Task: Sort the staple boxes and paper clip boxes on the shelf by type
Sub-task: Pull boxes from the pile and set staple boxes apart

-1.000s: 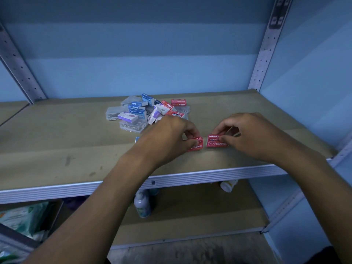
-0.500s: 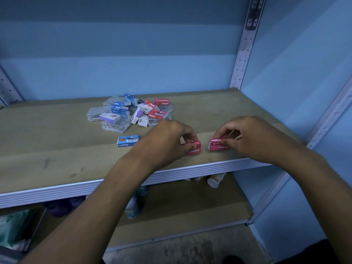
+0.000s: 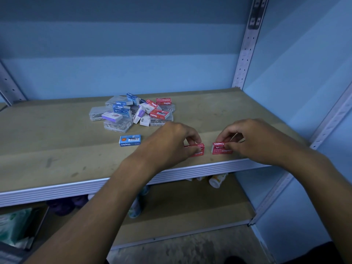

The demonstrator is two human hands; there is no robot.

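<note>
Two red staple boxes lie near the front right edge of the wooden shelf (image 3: 57, 149). My left hand (image 3: 171, 143) pinches the left red box (image 3: 199, 149), which it half hides. My right hand (image 3: 253, 140) pinches the right red box (image 3: 221, 148) between thumb and fingers. A lone blue staple box (image 3: 130, 140) lies flat to the left of my left hand. Further back sits a mixed pile (image 3: 133, 113) of blue, red and purple-white boxes and clear plastic paper clip boxes.
A perforated metal upright (image 3: 245, 50) stands at the back right, another (image 3: 9, 88) at the left. Below the shelf's metal front lip (image 3: 76, 189), a lower shelf holds a white bottle (image 3: 217, 181), another bottle (image 3: 135, 208) and packets (image 3: 17, 227).
Both hands stay on the two red boxes with almost no shift. The camera has turned right, bringing the blue box into view.
</note>
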